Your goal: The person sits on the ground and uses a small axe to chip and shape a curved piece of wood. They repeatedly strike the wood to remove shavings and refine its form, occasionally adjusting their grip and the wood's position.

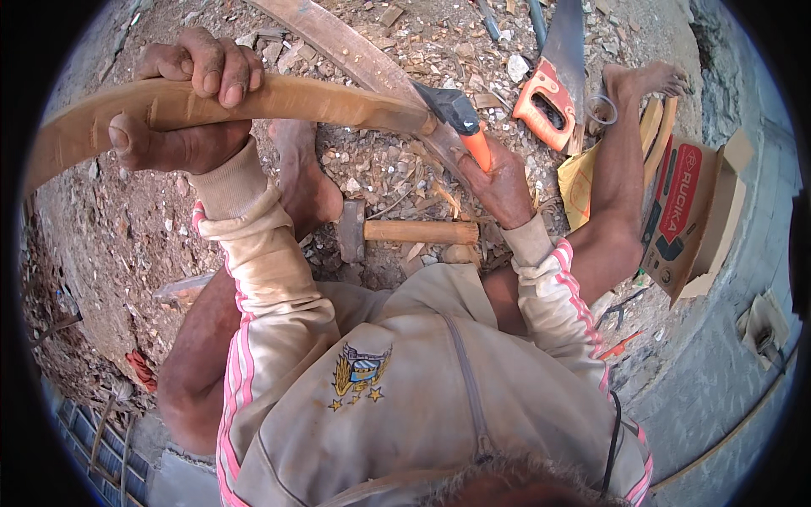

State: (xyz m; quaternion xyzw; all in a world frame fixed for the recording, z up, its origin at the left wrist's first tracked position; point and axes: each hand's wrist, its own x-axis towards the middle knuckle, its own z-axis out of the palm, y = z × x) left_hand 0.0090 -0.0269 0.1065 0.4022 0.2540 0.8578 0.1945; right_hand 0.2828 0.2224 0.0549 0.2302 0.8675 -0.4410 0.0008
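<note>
Frame-right, a cardboard box gapes, contents unseen, edging the rubble; upper left, the left hand wraps its fingers round curved wood, and the right hand clenches a hatchet.

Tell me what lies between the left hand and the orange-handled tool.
In the head view, a stretch of the curved piece of wood lies between the left hand and the orange-handled tool.

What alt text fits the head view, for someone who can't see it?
A person's left hand grips a long curved piece of wood while the right hand holds a dark-headed, orange-handled tool near the wood's end. A wooden-handled hammer and an orange-handled saw lie on rubble-strewn ground.
</note>
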